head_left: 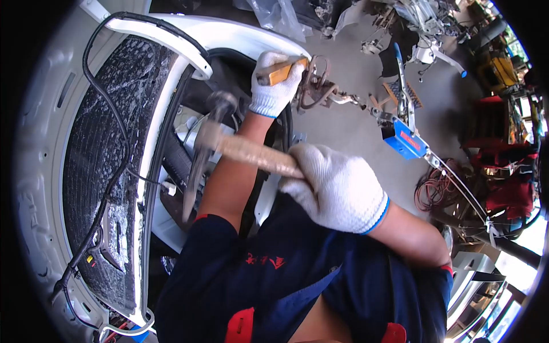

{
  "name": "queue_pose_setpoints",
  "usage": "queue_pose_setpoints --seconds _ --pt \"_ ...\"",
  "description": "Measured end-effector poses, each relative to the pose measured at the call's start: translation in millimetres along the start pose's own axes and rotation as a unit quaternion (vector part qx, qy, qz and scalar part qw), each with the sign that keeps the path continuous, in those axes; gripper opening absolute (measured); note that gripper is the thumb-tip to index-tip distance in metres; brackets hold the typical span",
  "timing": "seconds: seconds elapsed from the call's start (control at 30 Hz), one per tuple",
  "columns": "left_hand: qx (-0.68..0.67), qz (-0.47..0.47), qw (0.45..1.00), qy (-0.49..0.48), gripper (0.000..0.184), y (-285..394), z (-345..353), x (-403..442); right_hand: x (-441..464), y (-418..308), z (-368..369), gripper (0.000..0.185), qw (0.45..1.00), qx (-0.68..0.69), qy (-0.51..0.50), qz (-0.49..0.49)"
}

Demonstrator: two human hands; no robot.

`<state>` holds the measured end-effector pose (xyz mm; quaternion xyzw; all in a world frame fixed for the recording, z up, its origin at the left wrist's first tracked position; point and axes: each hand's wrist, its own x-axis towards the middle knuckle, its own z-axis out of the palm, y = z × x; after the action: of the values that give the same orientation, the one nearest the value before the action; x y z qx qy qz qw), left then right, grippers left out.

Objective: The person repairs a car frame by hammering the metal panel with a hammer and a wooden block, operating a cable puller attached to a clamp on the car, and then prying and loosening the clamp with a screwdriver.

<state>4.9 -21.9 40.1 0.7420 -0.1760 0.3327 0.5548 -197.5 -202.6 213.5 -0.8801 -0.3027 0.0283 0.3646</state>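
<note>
My left hand [273, 86], in a white knit glove, is closed round a worn yellow-brown block [279, 71] at the edge of the white car body panel [246, 35]. Beside that hand a rusty metal clamp [316, 86] with a chain grips the panel's edge. My right hand [340, 186], gloved too, is wrapped round the wooden handle of a hammer [260, 157]. The hammer's metal head, with a long pointed end, is over my left forearm and apart from the block.
A raised white panel with dark glass [103, 166] and a black cable [108, 103] stands at the left. A blue pulling tool [405, 139] is joined to the chain. Coiled red hose [437, 186], equipment and metal parts lie at the right.
</note>
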Motion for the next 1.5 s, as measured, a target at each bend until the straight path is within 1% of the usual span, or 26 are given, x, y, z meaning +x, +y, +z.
queue_pose_setpoints --seconds 0.03,0.07,0.13,0.17,0.23,0.3,0.4,0.53,0.57,0.67,0.73,0.8,0.93,1.0,1.03,1.07,1.13,1.17,1.2,1.23,1.27,1.33,1.37,1.4,1.47,1.5 --pt "0.004 0.005 1.000 0.012 0.033 1 -2 -2 0 0 -1 0.034 0.999 0.004 0.014 -0.030" --pt "0.009 0.007 1.000 0.022 0.033 4 -5 -8 -3 0 -2 0.034 1.000 0.006 0.005 -0.023" --pt "-0.091 -0.081 0.990 0.065 0.035 4 -3 -6 -6 9 -4 0.035 1.000 0.007 -0.002 -0.007" --pt "-0.106 -0.090 0.988 0.073 0.035 4 1 -11 -9 13 -5 0.036 0.999 0.011 -0.025 0.018" --pt "-0.053 -0.028 0.996 0.074 0.036 7 4 -12 -15 20 -4 0.036 0.999 0.014 -0.027 0.042" --pt "0.071 0.116 0.990 0.046 0.037 1 2 -4 -15 25 -5 0.036 0.998 0.013 -0.023 0.052" --pt "0.041 0.091 0.993 0.055 0.038 -7 7 -6 -12 22 -10 0.035 0.997 0.049 -0.017 0.052" --pt "0.044 0.077 0.996 0.026 0.039 -5 4 -6 -5 18 -14 0.035 0.998 0.058 -0.013 0.033" --pt "0.072 0.134 0.988 0.015 0.039 -4 1 -3 -3 18 -15 0.034 0.998 0.059 -0.015 0.030" --pt "0.054 0.118 0.991 0.027 0.040 -10 5 -4 2 26 -14 0.034 0.998 0.038 -0.025 0.052" --pt "0.069 0.134 0.988 0.016 0.040 -8 4 -2 5 32 -8 0.032 0.996 0.020 -0.015 0.084" --pt "0.071 0.149 0.986 0.004 0.041 -3 1 1 7 36 -5 0.032 0.997 0.014 -0.019 0.078" --pt "0.060 0.112 0.992 0.016 0.042 -5 4 0 5 6 -11 0.035 0.999 0.036 -0.014 0.035" --pt "0.066 0.106 0.992 0.014 0.041 -2 4 -3 4 -4 -17 0.036 0.991 0.099 -0.028 -0.083" --pt "0.072 0.111 0.991 0.014 0.041 -1 3 -3 4 -10 -27 0.038 0.987 0.066 -0.069 -0.128" --pt "0.077 0.117 0.990 0.014 0.041 -1 3 -1 5 -7 -33 0.053 0.977 0.010 -0.119 -0.176" --pt "0.065 0.140 0.988 0.018 0.040 -4 5 4 5 25 -9 0.036 0.986 0.016 0.029 -0.165" --pt "0.061 0.133 0.989 0.017 0.039 -3 5 4 7 31 -16 0.035 0.994 -0.069 -0.049 0.063" --pt "0.056 0.125 0.990 0.015 0.039 1 5 0 11 33 -12 0.035 0.984 -0.137 -0.048 0.107" --pt "0.038 0.110 0.993 0.029 0.038 -3 9 -2 4 25 -10 0.036 0.986 -0.096 -0.069 0.114" --pt "0.048 0.161 0.985 0.043 0.037 -8 9 2 -1 17 -7 0.036 0.988 -0.049 -0.084 0.120" --pt "0.065 0.101 0.993 0.020 0.039 -3 4 -4 -6 11 -9 0.038 0.996 -0.034 -0.065 0.056" --pt "0.054 0.105 0.993 0.021 0.038 -7 5 -4 -5 14 -12 0.038 0.998 -0.021 -0.060 0.021" --pt "-0.009 0.040 0.998 0.055 0.037 -1 5 -6 -7 15 -13 0.038 0.998 -0.003 -0.058 -0.013" --pt "-0.135 -0.089 0.980 0.117 0.036 8 7 -8 -9 19 -11 0.038 0.998 0.003 -0.066 0.005" --pt "-0.070 -0.030 0.991 0.110 0.035 1 4 -5 -10 22 -9 0.038 0.998 0.008 -0.063 0.019"
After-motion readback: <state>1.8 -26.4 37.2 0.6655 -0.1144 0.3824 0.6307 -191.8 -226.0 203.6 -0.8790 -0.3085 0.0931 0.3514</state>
